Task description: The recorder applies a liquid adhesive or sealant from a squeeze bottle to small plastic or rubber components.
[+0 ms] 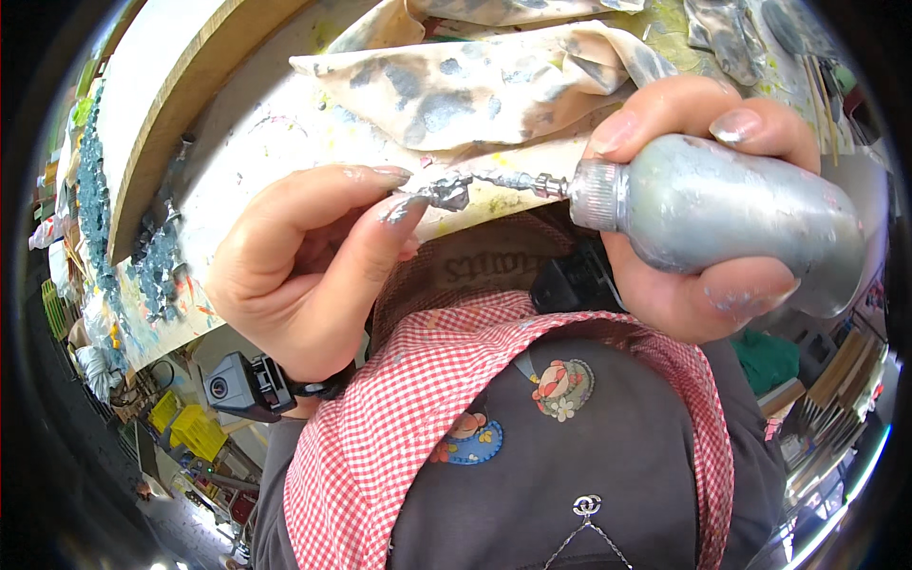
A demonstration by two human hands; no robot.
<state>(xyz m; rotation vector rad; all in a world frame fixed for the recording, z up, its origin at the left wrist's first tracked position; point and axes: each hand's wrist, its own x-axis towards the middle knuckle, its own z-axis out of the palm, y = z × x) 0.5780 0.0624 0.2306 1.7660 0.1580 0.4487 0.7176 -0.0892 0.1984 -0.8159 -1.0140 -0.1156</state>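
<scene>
the right hand (698, 204) is wrapped tight around a silver squeeze bottle of paint (731, 214), held sideways above a paint-stained table (266, 142) with its threaded nozzle (527, 182) pointing left. the left hand (304, 261) pinches the paint-crusted nozzle tip (446, 192) between thumb and forefinger. a blotchy grey-stained cloth (475, 81) lies on the table just behind the hands, and a red gingham collar (427, 399) sits below them.

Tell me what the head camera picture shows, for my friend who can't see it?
A right hand grips a silver paint bottle, while the left hand pinches its crusted nozzle tip. Behind lie stained rags on a paint-splattered table.
</scene>
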